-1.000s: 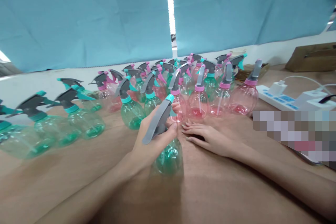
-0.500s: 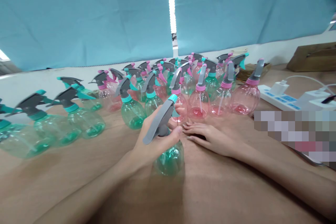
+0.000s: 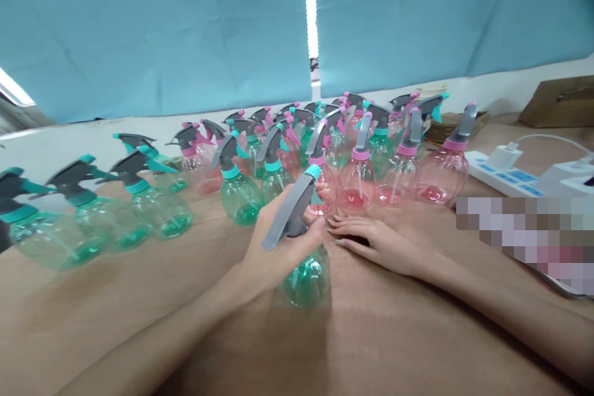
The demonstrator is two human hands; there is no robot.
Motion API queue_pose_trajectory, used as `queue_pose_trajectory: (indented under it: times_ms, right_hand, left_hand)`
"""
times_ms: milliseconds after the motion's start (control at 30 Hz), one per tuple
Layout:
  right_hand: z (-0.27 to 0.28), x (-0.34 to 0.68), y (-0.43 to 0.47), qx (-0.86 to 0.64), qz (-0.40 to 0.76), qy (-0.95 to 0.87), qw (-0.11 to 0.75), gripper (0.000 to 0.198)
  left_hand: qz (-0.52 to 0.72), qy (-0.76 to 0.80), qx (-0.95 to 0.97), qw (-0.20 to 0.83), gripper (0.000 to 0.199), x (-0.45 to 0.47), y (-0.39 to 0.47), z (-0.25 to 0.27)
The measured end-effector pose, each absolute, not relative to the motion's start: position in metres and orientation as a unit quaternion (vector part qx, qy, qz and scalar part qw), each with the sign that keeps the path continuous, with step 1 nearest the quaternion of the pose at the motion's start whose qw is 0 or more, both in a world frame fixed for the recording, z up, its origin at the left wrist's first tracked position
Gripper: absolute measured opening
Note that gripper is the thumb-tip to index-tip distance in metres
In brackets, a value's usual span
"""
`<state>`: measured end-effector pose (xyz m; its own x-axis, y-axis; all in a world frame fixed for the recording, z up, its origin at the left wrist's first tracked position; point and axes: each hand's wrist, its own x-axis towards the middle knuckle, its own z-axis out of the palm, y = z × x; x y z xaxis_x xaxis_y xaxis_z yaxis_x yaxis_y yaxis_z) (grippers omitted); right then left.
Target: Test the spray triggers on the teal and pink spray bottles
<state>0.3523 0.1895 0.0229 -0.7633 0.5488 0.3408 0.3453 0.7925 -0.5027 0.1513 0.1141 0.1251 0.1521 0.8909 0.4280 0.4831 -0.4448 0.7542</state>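
My left hand (image 3: 273, 244) is closed round the neck of a green spray bottle (image 3: 307, 281) with a grey trigger head and turquoise nozzle. The bottle stands upright at the middle of the brown table (image 3: 371, 334), its collar hidden by my thumb and fingers. To the right, my right hand (image 3: 371, 238) lies palm down on the table, fingers stretched out toward the held bottle and holding nothing. Just beyond the hands are a green spray bottle (image 3: 241, 198) and a pink spray bottle (image 3: 356, 185).
Several more green spray bottles (image 3: 162, 213) stand at the left, and pink and green ones crowd the back. A white power strip (image 3: 503, 174) with plugged-in chargers lies at the right. Behind it sits a brown cardboard box (image 3: 557, 102). Blue sheeting (image 3: 185, 31) hangs behind the table.
The view has turned slightly left, so everything appears shifted a little to the right. My left hand keeps its hold on the green spray bottle; my right hand stays flat.
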Motion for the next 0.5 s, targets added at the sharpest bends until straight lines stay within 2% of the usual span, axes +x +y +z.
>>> queue_pose_trajectory:
  times_ms: [333, 500]
  right_hand:
    - [0.0256, 0.3510, 0.1877, -0.246, 0.201, -0.919, 0.233, 0.030]
    - [0.0260, 0.3510, 0.1878, -0.241, 0.208, -0.918, 0.235, 0.028]
  left_hand:
    - [0.425, 0.490, 0.728, 0.223, 0.030, 0.1572, 0.1115, 0.1324]
    - [0.399, 0.469, 0.745, 0.257, 0.046, 0.1540, 0.1159, 0.1321]
